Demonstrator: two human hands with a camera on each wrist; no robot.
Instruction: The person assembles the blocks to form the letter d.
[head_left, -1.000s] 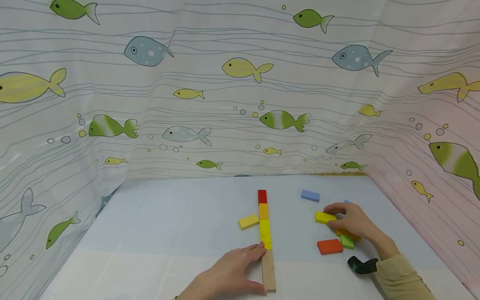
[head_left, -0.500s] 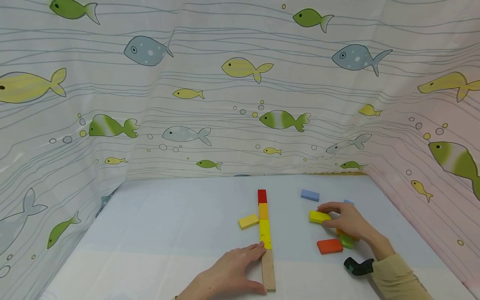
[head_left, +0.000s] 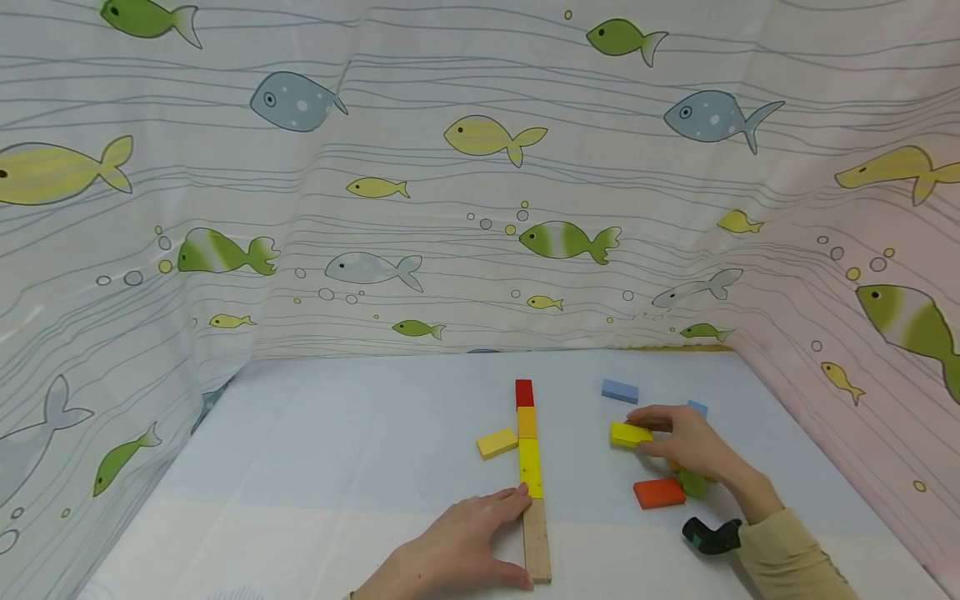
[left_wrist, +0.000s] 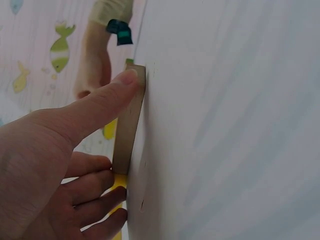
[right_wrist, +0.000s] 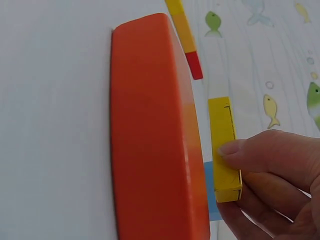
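In the head view a row of blocks runs away from the person: a plain wooden block [head_left: 537, 542], a yellow block [head_left: 530, 467], an orange block [head_left: 527, 422] and a red block [head_left: 524, 393]. My left hand [head_left: 457, 542] rests along the left side of the wooden block. Its thumb touches the near end, and its fingertips lie near the joint with the yellow block. My right hand [head_left: 693, 442] pinches another yellow block [right_wrist: 224, 145] between thumb and fingers, to the right of the row. A pale yellow block [head_left: 497, 443] lies angled against the row's left side.
A red-orange block [head_left: 659, 492], a green block [head_left: 692, 483], a blue block [head_left: 620, 391] and a second blue block [head_left: 697, 408] lie around the right hand. An orange piece is mostly hidden under it. A fish-patterned curtain [head_left: 450, 192] encloses the table [head_left: 337, 450].
My right hand has moved a little to the left with the yellow block in its grip, away from the loose blocks. The left hand has stayed in place.
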